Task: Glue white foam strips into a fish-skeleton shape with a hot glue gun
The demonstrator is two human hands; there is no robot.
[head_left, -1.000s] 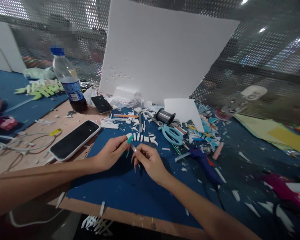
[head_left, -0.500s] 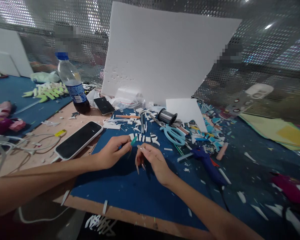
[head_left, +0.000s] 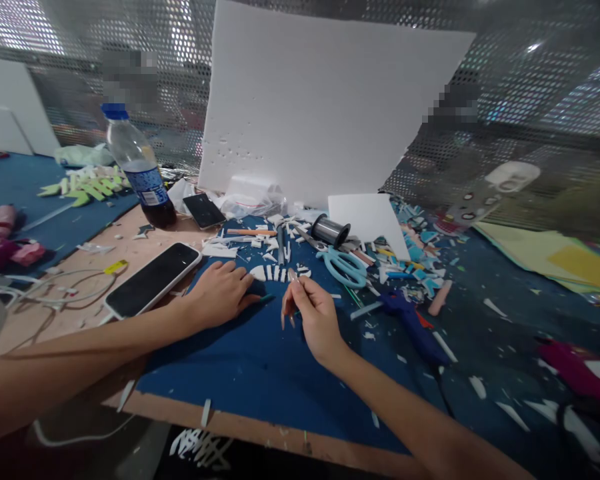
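Observation:
My left hand (head_left: 223, 293) rests palm down on the blue mat (head_left: 240, 380). Its fingers lie loosely bent, with the thumb stretched out to the right. A thin teal tip shows at that thumb; whether it is a nail or a small piece, I cannot tell. My right hand (head_left: 317, 317) is closed in a pinch, thumb against forefinger. Anything between those fingertips is too small to make out. Just beyond both hands is a row of small white foam pieces (head_left: 277, 274); the right fingertips cover part of it.
Beyond lie blue-handled scissors (head_left: 347, 268), a dark wire spool (head_left: 331, 231) and foam scraps. A blue glue gun (head_left: 415, 327) lies at right. On the left are a phone (head_left: 153, 280) and a bottle (head_left: 143, 177). A white foam board (head_left: 325, 107) stands behind.
My left hand has turned palm down and drawn slightly left, away from the right hand. My right hand has moved right and a little forward, to the white pieces.

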